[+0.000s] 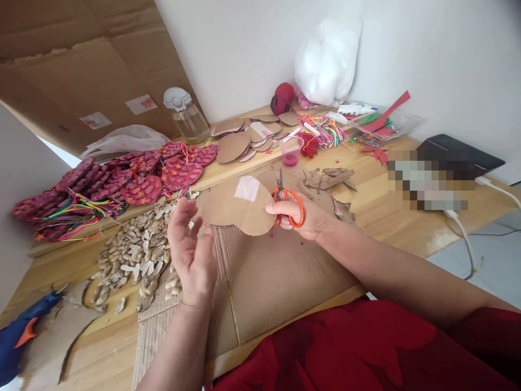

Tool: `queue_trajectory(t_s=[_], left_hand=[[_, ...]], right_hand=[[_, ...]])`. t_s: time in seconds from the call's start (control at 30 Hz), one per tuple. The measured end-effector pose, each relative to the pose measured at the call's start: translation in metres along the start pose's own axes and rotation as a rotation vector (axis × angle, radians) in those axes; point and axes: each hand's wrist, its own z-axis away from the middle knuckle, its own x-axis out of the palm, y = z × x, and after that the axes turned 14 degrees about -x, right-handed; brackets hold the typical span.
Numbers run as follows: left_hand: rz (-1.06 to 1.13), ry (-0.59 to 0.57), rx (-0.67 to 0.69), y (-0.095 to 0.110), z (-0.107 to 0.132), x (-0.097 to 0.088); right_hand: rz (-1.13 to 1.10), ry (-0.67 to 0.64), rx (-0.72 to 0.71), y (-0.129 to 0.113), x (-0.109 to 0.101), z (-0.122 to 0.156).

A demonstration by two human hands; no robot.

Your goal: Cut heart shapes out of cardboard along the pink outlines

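Observation:
My right hand (297, 214) holds scissors (293, 205) with orange handles, their blades pointing up. Its thumb also pins the right end of a cardboard cutout (232, 209), a rounded gourd-like shape with a piece of whitish tape (246, 188) on it. At the cutout's left end, my left hand (193, 250) is raised with the palm turned inward and the fingers apart, holding nothing. Below both hands lies a large cardboard sheet (280, 288). Peanut shells (134, 255) are heaped left of my left hand.
Decorated red pieces with colourful cords (134, 174) are piled at left. Behind lie cardboard cutouts (234, 146), a cup of pink liquid (291, 152) and a bottle (187, 117). Cardboard scraps (329, 179) lie right of the scissors. A blue glue gun (28, 326) rests front left.

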Motion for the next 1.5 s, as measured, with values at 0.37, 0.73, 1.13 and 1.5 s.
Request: queue_trajectory(t_s=[0.37, 0.73, 1.13, 1.5], left_hand=[[-0.563, -0.084, 0.431, -0.005, 0.016, 0.004], [-0.459, -0.032, 0.396, -0.008, 0.01, 0.002], [0.131, -0.465, -0.378, 0.003, 0.005, 0.004], [0.615, -0.301, -0.806, 0.0, -0.005, 0.006]], right_hand=[[0.167, -0.14, -0.072, 0.001, 0.015, 0.013], [0.968, -0.071, -0.729, -0.015, 0.005, 0.012], [0.601, -0.158, -0.071, -0.016, 0.007, 0.012], [0.354, 0.22, -0.143, 0.005, 0.008, 0.004]])
